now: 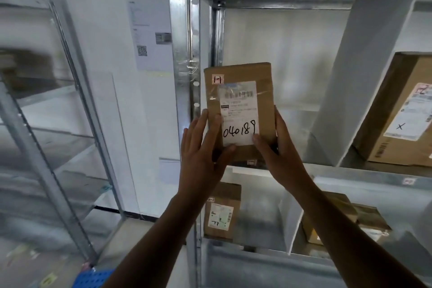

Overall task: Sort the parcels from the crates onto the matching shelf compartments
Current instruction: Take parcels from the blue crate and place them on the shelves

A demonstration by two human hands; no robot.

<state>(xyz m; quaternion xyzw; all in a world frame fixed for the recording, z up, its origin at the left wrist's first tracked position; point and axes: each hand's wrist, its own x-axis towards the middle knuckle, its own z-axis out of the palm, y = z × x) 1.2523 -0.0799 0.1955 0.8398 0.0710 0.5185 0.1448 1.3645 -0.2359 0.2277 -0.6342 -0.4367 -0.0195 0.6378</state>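
Note:
A brown cardboard parcel (238, 105) stands upright at the front of the upper left shelf compartment (268, 54). It bears a small tag reading "1-1" and a white label with "040189" written by hand. My left hand (203, 145) lies with straight fingers against the parcel's lower left face. My right hand (278, 145) grips its lower right edge, thumb on the label and fingers round the side. A small tag sits on the shelf lip just under the parcel.
A white divider (364, 77) leans at the compartment's right side, with a larger box (397, 110) beyond it. More parcels (222, 210) sit on the shelf below. A metal upright (184, 54) bounds the left. A blue crate (93, 278) lies at floor level.

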